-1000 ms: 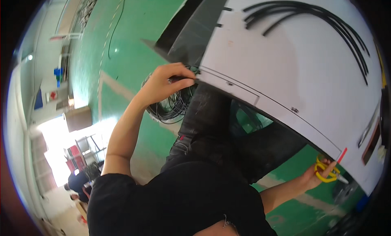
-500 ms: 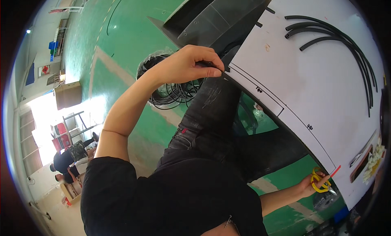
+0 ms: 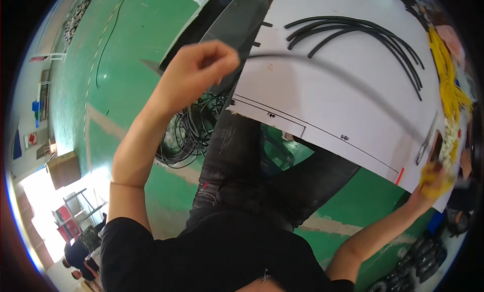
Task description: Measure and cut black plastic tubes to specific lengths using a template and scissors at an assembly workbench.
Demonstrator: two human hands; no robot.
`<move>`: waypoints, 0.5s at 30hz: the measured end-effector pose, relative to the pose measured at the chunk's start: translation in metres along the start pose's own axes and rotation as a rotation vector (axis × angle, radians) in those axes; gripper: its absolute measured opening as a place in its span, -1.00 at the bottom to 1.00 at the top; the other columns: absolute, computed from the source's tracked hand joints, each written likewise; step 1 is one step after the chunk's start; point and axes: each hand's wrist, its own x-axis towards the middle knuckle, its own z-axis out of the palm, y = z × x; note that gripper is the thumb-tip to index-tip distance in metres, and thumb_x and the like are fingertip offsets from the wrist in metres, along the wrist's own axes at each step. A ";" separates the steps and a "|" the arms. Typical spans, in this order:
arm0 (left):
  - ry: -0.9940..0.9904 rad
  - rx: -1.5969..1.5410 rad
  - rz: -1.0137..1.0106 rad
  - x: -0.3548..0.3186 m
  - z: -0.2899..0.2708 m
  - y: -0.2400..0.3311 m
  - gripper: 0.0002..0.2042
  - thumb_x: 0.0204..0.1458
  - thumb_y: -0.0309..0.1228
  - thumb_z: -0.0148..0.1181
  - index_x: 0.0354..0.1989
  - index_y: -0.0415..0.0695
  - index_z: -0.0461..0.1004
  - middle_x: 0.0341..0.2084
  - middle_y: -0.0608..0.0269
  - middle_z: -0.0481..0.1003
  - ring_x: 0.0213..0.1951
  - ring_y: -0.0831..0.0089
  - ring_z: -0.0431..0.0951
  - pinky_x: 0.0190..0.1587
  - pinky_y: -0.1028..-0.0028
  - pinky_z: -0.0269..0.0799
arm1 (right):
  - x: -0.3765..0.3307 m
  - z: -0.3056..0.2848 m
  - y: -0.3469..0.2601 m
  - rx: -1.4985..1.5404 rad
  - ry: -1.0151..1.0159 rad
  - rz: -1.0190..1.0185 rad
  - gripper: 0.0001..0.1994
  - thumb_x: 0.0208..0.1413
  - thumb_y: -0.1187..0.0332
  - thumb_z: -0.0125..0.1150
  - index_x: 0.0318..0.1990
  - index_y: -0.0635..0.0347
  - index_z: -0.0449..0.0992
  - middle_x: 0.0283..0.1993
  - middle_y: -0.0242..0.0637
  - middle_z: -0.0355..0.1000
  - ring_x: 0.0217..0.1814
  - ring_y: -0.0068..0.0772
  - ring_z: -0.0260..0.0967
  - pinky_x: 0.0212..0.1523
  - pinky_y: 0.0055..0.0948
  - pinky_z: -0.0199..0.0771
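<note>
My left hand is raised at the left side of the white board, its fingers curled closed. From these fingers a long black tube, smeared by motion, runs in an arc across the board toward its right side. The tube's grip point is dark and hard to make out. At the board's right corner my right hand is closed on yellow-handled scissors, which are blurred; their blades cannot be made out. Several cut black tubes lie bunched on the far part of the board.
Black lines and a red mark run along the board's near edge. A thin tool and yellow strands lie at the right. Coiled black tubing sits on the green floor. Far left, people are by a wall.
My left hand has risen off the board's near edge, and the black tube now sweeps over the board. My right hand has moved right with the scissors, away from the red mark.
</note>
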 end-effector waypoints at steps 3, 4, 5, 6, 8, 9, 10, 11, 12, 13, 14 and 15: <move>0.042 -0.096 -0.007 0.042 0.015 0.004 -0.79 -0.02 -0.34 0.15 -0.38 -0.28 0.44 -0.57 0.42 0.35 -0.55 0.71 0.26 -0.49 0.69 0.20 | 0.066 0.057 -0.037 -0.850 0.080 -0.005 -0.72 0.14 0.11 -0.01 -0.32 0.15 0.38 -0.55 -0.45 0.28 -0.58 -0.71 0.18 -0.58 -0.70 0.16; 0.027 -0.230 -0.029 0.052 0.022 -0.001 -0.79 -0.02 -0.35 0.15 -0.38 -0.29 0.45 -0.58 0.41 0.35 -0.55 0.69 0.27 -0.49 0.68 0.20 | 0.065 0.064 -0.044 -0.723 0.012 0.006 -0.74 0.14 0.12 -0.01 -0.30 0.13 0.38 -0.56 -0.47 0.26 -0.61 -0.71 0.17 -0.60 -0.70 0.17; 0.014 -0.352 -0.063 0.064 0.030 -0.005 -0.79 -0.02 -0.36 0.15 -0.38 -0.29 0.45 -0.58 0.39 0.35 -0.56 0.67 0.27 -0.50 0.68 0.21 | 0.057 0.085 -0.045 -0.587 -0.065 0.027 -0.75 0.15 0.13 -0.02 -0.28 0.12 0.38 -0.57 -0.50 0.24 -0.64 -0.71 0.16 -0.62 -0.69 0.17; 0.024 -0.346 -0.058 0.068 0.037 -0.008 -0.79 -0.02 -0.36 0.15 -0.38 -0.29 0.45 -0.58 0.39 0.35 -0.56 0.67 0.27 -0.50 0.68 0.21 | 0.046 0.098 -0.039 -0.488 -0.243 0.092 -0.73 0.16 0.11 -0.05 -0.26 0.13 0.38 -0.54 -0.51 0.25 -0.59 -0.72 0.17 -0.59 -0.71 0.17; 0.030 -0.435 -0.080 0.069 0.040 -0.010 -0.81 0.03 -0.35 0.11 -0.37 -0.26 0.43 -0.57 0.40 0.34 -0.56 0.68 0.24 -0.48 0.67 0.17 | 0.006 0.148 -0.043 -0.360 -0.570 0.221 -0.70 0.19 0.10 -0.13 -0.25 0.15 0.36 -0.47 -0.48 0.27 -0.54 -0.68 0.20 -0.51 -0.67 0.23; 0.021 -0.441 -0.066 0.072 0.044 -0.006 -0.81 0.03 -0.35 0.11 -0.37 -0.26 0.43 -0.57 0.40 0.34 -0.56 0.68 0.24 -0.48 0.67 0.17 | -0.012 0.162 -0.038 -0.199 -0.747 0.252 -0.68 0.21 0.11 -0.19 -0.24 0.20 0.34 -0.43 -0.40 0.27 -0.52 -0.63 0.22 -0.48 -0.63 0.25; 0.015 -0.482 -0.074 0.070 0.047 -0.004 -0.81 0.03 -0.36 0.11 -0.37 -0.27 0.43 -0.56 0.39 0.34 -0.55 0.68 0.24 -0.48 0.67 0.18 | -0.028 0.177 -0.041 -0.183 -0.877 0.313 -0.65 0.21 0.09 -0.22 -0.25 0.23 0.33 -0.43 -0.38 0.27 -0.52 -0.63 0.20 -0.48 -0.63 0.24; 0.013 -0.521 -0.080 0.068 0.048 -0.001 -0.81 0.03 -0.36 0.11 -0.37 -0.27 0.43 -0.55 0.38 0.34 -0.54 0.68 0.24 -0.47 0.66 0.18 | -0.038 0.192 -0.044 -0.164 -1.010 0.370 -0.62 0.21 0.08 -0.24 -0.25 0.26 0.32 -0.43 -0.36 0.26 -0.52 -0.62 0.19 -0.47 -0.63 0.24; 0.012 -0.543 -0.066 0.066 0.049 0.001 -0.81 0.03 -0.36 0.11 -0.37 -0.27 0.43 -0.56 0.38 0.34 -0.54 0.67 0.24 -0.47 0.66 0.19 | -0.044 0.203 -0.045 -0.163 -1.011 0.361 -0.62 0.21 0.08 -0.24 -0.25 0.26 0.32 -0.43 -0.36 0.26 -0.52 -0.62 0.19 -0.47 -0.63 0.24; 0.014 -0.541 -0.058 0.065 0.050 0.004 -0.81 0.03 -0.36 0.11 -0.37 -0.27 0.43 -0.56 0.38 0.34 -0.54 0.67 0.24 -0.47 0.66 0.19 | -0.049 0.213 -0.045 -0.161 -1.068 0.405 -0.60 0.21 0.06 -0.26 -0.27 0.27 0.31 -0.45 -0.36 0.24 -0.53 -0.62 0.16 -0.48 -0.63 0.23; 0.020 -0.555 -0.055 0.063 0.051 0.008 -0.82 0.02 -0.38 0.12 -0.39 -0.27 0.43 -0.57 0.38 0.35 -0.55 0.65 0.26 -0.47 0.65 0.21 | -0.051 0.220 -0.045 -0.158 -1.130 0.450 -0.59 0.21 0.05 -0.28 -0.28 0.27 0.30 -0.46 -0.36 0.22 -0.54 -0.62 0.14 -0.48 -0.63 0.22; 0.025 -0.569 -0.052 0.061 0.052 0.010 -0.83 0.00 -0.39 0.13 -0.41 -0.28 0.44 -0.59 0.37 0.35 -0.55 0.64 0.28 -0.47 0.64 0.23 | -0.050 0.226 -0.047 -0.158 -1.133 0.443 -0.59 0.21 0.05 -0.28 -0.28 0.27 0.30 -0.46 -0.36 0.22 -0.54 -0.62 0.14 -0.48 -0.63 0.22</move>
